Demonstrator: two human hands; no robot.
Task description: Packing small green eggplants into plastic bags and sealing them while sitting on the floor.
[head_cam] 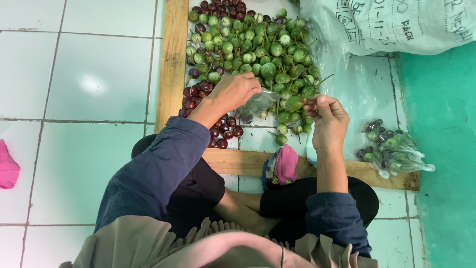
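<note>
Both hands work over the pile: the left hand (237,92) pinches a small clear plastic bag (257,105) by its mouth, the right hand (327,119) pinches a green round eggplant (294,103) beside it, among green eggplants (258,44) and purple eggplants (201,99) inside a wooden frame (171,59), filled bags (391,149) nearby.

Bright, even overhead light; soft glare patch on the white floor tiles (91,82) at far left; faint shadows under the person's sleeves; the clear plastic bag (255,105) shows small highlights; focus sharp at centre; mild wide-angle bending of tile lines toward the edges; colours saturated.
</note>
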